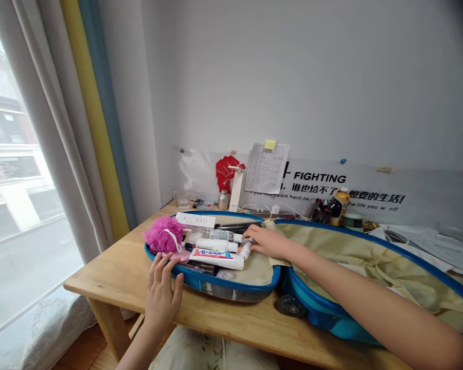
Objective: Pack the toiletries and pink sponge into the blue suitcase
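Note:
A blue suitcase (231, 289) lies open on a wooden desk (111, 267), both halves lined in beige. My left hand (162, 293) rests on the near rim of the left half, fingers spread, holding nothing. My right hand (266, 241) reaches across into that half, fingers curled on a small white tube (246, 251). Beside it lie a white toothpaste tube (216, 258), a white bottle (216, 245), a clear bottle (220, 235), a white box (196, 220) and a pink bath pouf (164, 234).
At the back of the desk stand a small metal bottle (223, 200), a yellow-capped drink bottle (340, 206) and a jar (353, 221). Papers (432, 241) lie at the right. Curtains (73, 128) and a window are at the left. A wall banner (332, 187) runs behind.

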A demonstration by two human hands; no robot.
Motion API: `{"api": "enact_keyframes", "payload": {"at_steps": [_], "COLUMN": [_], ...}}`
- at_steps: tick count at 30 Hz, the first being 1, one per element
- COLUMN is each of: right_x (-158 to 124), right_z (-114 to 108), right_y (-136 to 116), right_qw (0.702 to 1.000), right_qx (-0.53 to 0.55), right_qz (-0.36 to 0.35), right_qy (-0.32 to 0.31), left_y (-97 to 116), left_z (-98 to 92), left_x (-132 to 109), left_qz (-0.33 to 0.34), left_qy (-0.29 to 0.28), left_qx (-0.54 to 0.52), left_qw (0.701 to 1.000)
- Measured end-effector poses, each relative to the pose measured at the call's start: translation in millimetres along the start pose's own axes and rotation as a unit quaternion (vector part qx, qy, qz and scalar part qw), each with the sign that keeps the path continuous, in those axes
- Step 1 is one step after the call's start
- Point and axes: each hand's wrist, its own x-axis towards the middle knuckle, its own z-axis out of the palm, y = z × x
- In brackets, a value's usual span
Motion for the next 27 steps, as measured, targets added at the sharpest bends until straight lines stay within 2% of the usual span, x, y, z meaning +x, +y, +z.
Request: {"api": "enact_keyframes", "payload": {"at_steps": [6, 9, 15, 18, 22, 27], "right_x": [0, -3, -27, -40, -54, -86], "right_z": [8, -2, -34, -42, -40, -17], "right_y": [-3, 7, 47, 59, 81, 126], "right_qw": [0.998, 0.997, 0.988, 0.986, 0.974, 0.925], "right_qx": [0.037, 0.05, 0.049, 0.039, 0.019, 0.003], "right_qz": [0.036, 0.053, 0.137, 0.163, 0.214, 0.324], "right_qy": [0.021, 0.034, 0.045, 0.011, -0.067, -0.199], "left_y": [-2, -1, 0, -1, -2, -1], "left_z": [0.5, 0.1, 0.0, 0.4, 0.8, 0.8], "left_x": [0, 0, 1, 0, -2, -1], "left_qz": [0.006, 0.008, 0.01, 0.007, 0.01, 0.01], "left_qy": [0.001, 0.003, 0.003, 0.004, 0.004, 0.0], "left_qx": [0.002, 0.005, 0.007, 0.003, 0.005, 0.013], "left_qw": [1.0, 1.0, 1.0, 1.0, 1.0, 1.0]}}
